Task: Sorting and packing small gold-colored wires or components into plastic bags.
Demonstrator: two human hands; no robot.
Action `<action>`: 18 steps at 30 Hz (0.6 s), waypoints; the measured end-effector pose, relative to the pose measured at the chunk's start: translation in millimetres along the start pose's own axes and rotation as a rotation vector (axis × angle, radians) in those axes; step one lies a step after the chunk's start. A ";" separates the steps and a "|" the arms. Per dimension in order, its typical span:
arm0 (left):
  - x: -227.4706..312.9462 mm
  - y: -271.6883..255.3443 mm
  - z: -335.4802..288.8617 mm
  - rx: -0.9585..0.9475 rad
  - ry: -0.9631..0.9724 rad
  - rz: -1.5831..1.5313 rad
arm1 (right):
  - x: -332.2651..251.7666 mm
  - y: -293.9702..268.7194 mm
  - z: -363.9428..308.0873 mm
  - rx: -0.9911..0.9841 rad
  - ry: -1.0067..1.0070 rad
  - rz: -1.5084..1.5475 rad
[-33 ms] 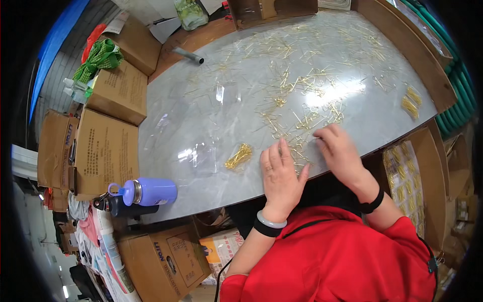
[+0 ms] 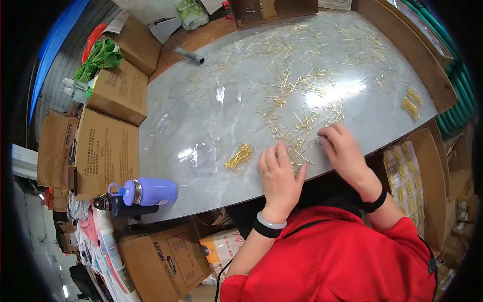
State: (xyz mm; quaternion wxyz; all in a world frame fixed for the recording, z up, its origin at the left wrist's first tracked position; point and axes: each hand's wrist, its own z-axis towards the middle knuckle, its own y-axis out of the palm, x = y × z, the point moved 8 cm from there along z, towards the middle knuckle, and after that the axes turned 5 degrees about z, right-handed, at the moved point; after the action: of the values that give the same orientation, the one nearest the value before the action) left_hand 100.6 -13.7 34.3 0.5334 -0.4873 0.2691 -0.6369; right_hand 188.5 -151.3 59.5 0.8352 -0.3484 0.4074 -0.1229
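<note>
I see a cardboard box (image 2: 432, 171) below the right edge of the tabletop (image 2: 206, 194), holding clear packs (image 2: 405, 183) of gold pieces. A clear plastic case (image 2: 204, 158) lies left of a gathered bundle (image 2: 239, 156) of thin, shiny metal hooks. Loose hooks (image 2: 280, 102) scatter over the smooth grey tabletop, some between the hands. The left hand (image 2: 278, 173) has its fingers straight, thumb apart; the right hand (image 2: 343, 151) curls its fingers narrowly, and I cannot tell whether they hold a hook.
</note>
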 end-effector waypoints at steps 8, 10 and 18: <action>-0.5 -12.8 -1.5 0.035 0.012 -0.073 | -21.2 7.5 -7.9 -0.108 -0.130 -0.023; -3.6 -11.7 -3.2 -0.013 0.056 -0.172 | -28.7 9.6 -10.2 -0.132 -0.148 -0.018; -26.7 -21.6 -9.8 -0.214 -0.012 -0.459 | -43.0 17.8 -14.1 -0.120 -0.188 -0.088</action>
State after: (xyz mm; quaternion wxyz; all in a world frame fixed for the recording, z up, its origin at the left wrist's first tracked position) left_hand 81.5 15.9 40.3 0.3215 -0.5931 0.2142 -0.7063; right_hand 148.8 -124.1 67.0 0.8411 -0.4256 0.3181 -0.1016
